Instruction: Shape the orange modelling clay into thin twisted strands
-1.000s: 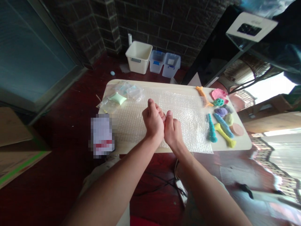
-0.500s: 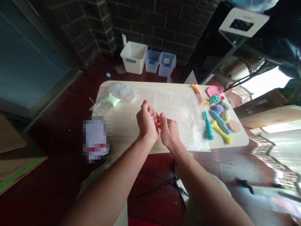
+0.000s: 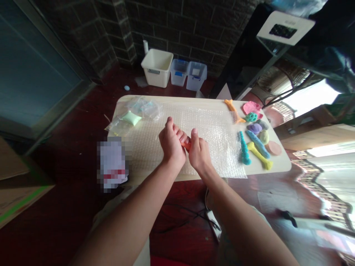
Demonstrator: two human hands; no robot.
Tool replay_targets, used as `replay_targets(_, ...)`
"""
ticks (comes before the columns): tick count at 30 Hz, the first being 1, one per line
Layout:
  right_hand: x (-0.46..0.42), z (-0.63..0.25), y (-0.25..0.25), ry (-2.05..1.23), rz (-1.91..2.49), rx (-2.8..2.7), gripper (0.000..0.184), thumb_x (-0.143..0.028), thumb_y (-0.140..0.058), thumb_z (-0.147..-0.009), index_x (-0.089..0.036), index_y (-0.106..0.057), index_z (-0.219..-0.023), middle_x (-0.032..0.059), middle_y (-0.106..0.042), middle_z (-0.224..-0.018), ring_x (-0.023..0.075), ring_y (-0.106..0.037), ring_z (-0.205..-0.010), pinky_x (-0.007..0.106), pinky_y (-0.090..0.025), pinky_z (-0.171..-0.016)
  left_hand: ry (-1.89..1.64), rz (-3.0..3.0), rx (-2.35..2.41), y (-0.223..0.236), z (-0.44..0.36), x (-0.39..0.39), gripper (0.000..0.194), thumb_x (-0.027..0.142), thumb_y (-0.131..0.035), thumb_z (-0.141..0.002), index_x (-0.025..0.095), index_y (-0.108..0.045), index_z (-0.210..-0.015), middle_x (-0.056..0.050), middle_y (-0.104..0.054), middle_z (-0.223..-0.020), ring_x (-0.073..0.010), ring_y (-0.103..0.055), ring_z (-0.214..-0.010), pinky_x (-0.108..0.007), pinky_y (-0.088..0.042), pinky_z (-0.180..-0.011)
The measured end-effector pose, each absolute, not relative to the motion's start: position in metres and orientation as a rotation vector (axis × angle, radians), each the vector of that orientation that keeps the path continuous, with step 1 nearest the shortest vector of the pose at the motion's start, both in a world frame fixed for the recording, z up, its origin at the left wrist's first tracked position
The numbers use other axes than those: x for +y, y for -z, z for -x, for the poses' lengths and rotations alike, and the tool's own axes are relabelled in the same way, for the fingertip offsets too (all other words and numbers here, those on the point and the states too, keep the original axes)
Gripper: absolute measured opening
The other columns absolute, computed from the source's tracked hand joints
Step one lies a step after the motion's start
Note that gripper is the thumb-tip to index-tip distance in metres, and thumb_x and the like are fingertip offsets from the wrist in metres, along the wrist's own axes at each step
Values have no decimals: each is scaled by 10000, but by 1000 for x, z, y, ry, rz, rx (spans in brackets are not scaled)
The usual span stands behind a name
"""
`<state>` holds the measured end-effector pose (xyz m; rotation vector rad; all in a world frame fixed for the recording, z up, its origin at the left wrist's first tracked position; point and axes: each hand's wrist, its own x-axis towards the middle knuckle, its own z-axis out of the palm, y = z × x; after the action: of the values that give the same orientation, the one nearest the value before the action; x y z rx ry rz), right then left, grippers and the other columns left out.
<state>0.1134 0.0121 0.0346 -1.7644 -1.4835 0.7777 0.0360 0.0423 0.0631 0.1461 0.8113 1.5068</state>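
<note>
Both my hands are closed around a piece of orange modelling clay (image 3: pixel 186 145), held above a sheet of bubble wrap (image 3: pixel 213 129). My left hand (image 3: pixel 172 144) wraps its left end, thumb pointing up. On the other end, my right hand (image 3: pixel 200 150) grips with its thumb on top. Only a short orange stretch shows between the hands; the rest is hidden in the fingers. The bubble wrap lies on a pale wooden table (image 3: pixel 194 100).
Shaped clay pieces lie at the table's right: an orange one (image 3: pixel 233 111), a pink one (image 3: pixel 252 108), a teal one (image 3: pixel 244 149), a yellow bone shape (image 3: pixel 260 156) and others. Left are a pale green packet (image 3: pixel 131 118) and clear bags (image 3: pixel 146 107). Bins (image 3: pixel 158 68) stand behind.
My hands have moved slightly apart, and a little more of the orange clay shows between them. The things on the table stay where they were.
</note>
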Motion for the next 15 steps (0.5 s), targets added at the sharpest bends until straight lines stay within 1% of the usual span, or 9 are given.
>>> replay_targets(4, 10, -113, -40, -782, 1748, -1579, 711, -577, -247, -1086, -230, -538, -538, 65, -583, -532, 175, -493, -521, 334, -312, -588, -1519, -95, 845, -67, -28, 46, 491, 333, -597, -924, 222, -271, -574, 96, -227, -468, -53, -227, -341, -223, -215, -358)
replay_targets(7, 9, -114, -42, -842, 1730, -1566, 751, -623, -229, -1073, -224, -550, -524, 51, -563, -512, 169, -499, -519, 332, -340, -613, -1507, -62, 844, -69, -24, 49, 488, 324, -602, -908, 224, -253, -581, 98, -212, -468, -52, -214, -340, -223, -205, -358)
replay_targets(11, 10, -116, -37, -1018, 1706, -1497, 828, -682, -173, -1049, -212, -563, -491, 30, -517, -465, 160, -519, -501, 326, -359, -615, -1507, -38, 859, -68, -20, 49, 487, 313, -608, -901, 223, -252, -582, 99, -205, -469, -50, -207, -340, -223, -193, -357)
replay_targets(15, 10, -120, -31, -1092, 1684, -1470, 837, -730, -204, -1022, -208, -528, -454, 15, -485, -443, 143, -485, -468, 320, -350, -594, -1513, -62, 857, -66, -16, 48, 483, 298, -605, -904, 223, -259, -575, 96, -208, -473, -50, -204, -340, -227, -187, -358)
